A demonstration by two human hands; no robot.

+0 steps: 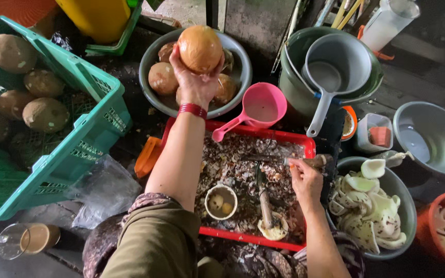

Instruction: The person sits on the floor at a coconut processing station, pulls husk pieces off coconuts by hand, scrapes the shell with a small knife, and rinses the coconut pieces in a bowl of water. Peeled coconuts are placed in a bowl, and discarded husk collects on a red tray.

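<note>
A green crate (86,128) at far left holds brown coconuts. A red tray (256,238) of shell scraps lies in the centre, between the arms. Above it, a grey bowl (235,49) holds husked coconuts. The left hand (195,82) grips one coconut (200,49) over this bowl. The right hand (306,181) is closed around a knife (274,160) over the tray.

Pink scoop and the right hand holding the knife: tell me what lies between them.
In the head view, only the red tray's far rim and brown shell scraps lie between the pink scoop and right hand.
</note>
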